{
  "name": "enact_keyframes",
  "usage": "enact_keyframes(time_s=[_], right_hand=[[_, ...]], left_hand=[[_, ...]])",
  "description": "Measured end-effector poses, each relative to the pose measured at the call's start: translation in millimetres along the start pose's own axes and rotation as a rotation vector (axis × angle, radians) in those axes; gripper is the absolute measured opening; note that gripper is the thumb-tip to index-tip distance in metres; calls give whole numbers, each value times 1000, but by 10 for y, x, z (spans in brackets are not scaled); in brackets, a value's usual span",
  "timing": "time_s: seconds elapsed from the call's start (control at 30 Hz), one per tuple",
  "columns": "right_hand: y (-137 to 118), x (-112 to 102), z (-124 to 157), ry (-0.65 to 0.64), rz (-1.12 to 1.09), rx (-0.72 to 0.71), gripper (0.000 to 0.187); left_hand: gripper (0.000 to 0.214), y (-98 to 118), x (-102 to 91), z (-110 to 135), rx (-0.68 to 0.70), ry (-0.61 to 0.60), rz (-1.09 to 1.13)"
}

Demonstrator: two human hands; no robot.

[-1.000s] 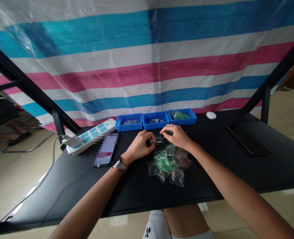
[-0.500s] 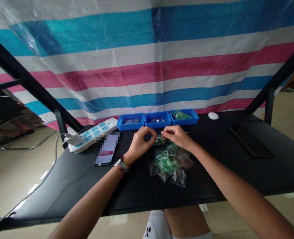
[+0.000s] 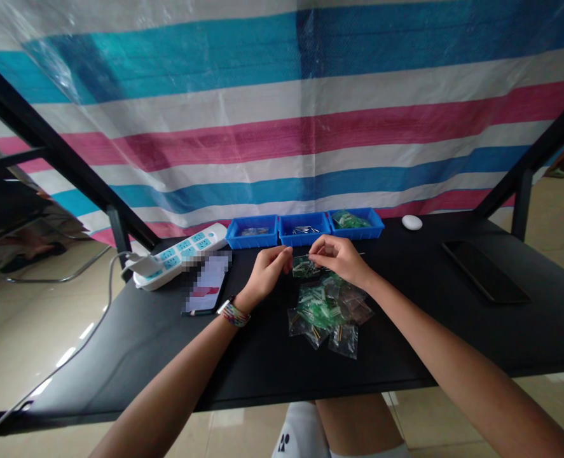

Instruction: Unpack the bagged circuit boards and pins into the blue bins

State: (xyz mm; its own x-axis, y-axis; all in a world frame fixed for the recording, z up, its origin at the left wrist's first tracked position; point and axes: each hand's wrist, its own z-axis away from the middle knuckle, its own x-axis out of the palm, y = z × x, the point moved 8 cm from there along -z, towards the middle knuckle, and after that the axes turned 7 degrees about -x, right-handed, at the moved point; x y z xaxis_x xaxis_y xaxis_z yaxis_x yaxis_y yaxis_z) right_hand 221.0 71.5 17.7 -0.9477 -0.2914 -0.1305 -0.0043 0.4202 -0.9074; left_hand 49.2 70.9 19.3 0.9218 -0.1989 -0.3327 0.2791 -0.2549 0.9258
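Note:
My left hand [image 3: 269, 272] is closed in a pinch, thumb against fingers, just left of a small heap of green and silvery pieces [image 3: 304, 268]. Above that heap's right side my right hand [image 3: 343, 259] also pinches, its fingertips pointing left. Whatever either hand holds is too small or hidden to make out. A gap separates the two hands. Nearer me lies a pile of clear plastic bags [image 3: 320, 306], with green pieces in the middle and thin gold-coloured pins in the front ones. A thin light tip shows just past my right hand's knuckles.
Behind the hands stand a blue bin with small clear bags [image 3: 252, 243], a blue bin with silvery pins [image 3: 305, 239] and a blue bin with green bags [image 3: 358, 233]. A power strip [image 3: 186, 253] and phone [image 3: 208, 283] lie left; a white oval object [image 3: 412, 222] and dark phone [image 3: 484, 272] right.
My left hand has drawn slightly away from my right, and its rounded pinch has flattened, fingers closer together. My right hand stays nearly in place. The view has shifted slightly.

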Motion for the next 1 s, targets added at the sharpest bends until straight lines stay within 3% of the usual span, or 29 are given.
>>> enact_keyframes(time_s=[0.23,0.7,1.0], right_hand=[[53,33,16,-2,20,23,19],[202,-77,27,163,-274,204,31],[157,-1,47,117,-286,208,29]], left_hand=[[50,14,77,-14,-15,-66,21],[25,-2,-9,0,-19,68,148],[26,33,-3,-1,-37,72,152]])
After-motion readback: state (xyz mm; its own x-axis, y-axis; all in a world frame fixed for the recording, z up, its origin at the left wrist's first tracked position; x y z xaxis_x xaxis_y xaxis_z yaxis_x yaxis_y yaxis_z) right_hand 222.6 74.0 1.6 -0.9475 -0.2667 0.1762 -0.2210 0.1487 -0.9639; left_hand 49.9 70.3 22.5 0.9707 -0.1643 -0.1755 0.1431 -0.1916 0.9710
